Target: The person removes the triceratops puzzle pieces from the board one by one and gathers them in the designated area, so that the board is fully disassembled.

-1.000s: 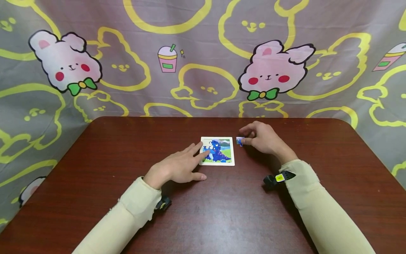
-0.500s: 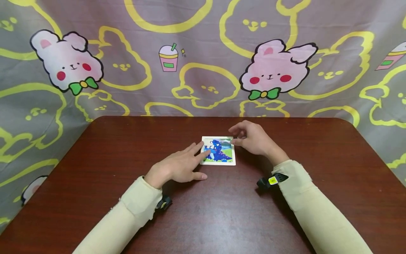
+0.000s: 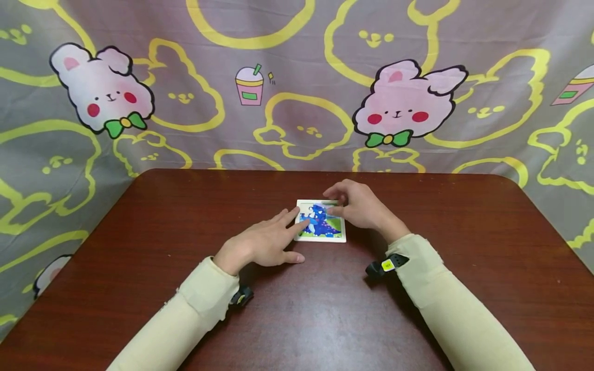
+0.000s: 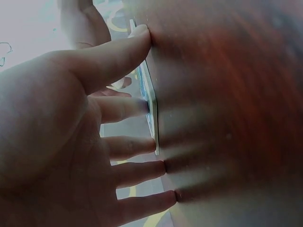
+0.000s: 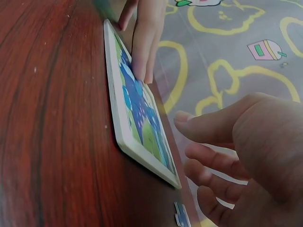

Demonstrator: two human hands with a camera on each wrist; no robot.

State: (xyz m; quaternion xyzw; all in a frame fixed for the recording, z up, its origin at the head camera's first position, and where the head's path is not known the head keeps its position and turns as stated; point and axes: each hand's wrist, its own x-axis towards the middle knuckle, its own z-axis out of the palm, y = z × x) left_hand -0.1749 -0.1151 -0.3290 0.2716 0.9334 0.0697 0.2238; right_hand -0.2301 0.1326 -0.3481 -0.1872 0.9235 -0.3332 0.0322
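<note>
A small jigsaw puzzle (image 3: 334, 222) of blue dinosaurs lies flat in a white frame; a pale bare patch shows at its upper left. My left hand (image 3: 262, 242) is spread beside it. Its index fingertip presses the picture, and the middle fingertip is right at the frame's edge, while the other fingers reach the tabletop. Over the puzzle's right side hovers my right hand (image 3: 364, 208), loosely bent, with nothing visible between thumb and fingers (image 5: 213, 165). A loose puzzle piece (image 5: 181, 215) lies just beyond the frame's corner in the right wrist view; the right hand hides it from the head view.
The puzzle rests on a dark reddish-brown wooden table (image 3: 297, 319) with rounded far corners. Behind the table's far edge hangs a grey-pink curtain (image 3: 301, 67) printed with cartoon rabbits, drinks and yellow outlines. Black straps sit at both wrists.
My right hand has moved left, from beside the loose puzzle piece to over the puzzle's right side. The left hand has stayed in place on the puzzle. The view has shifted slightly.
</note>
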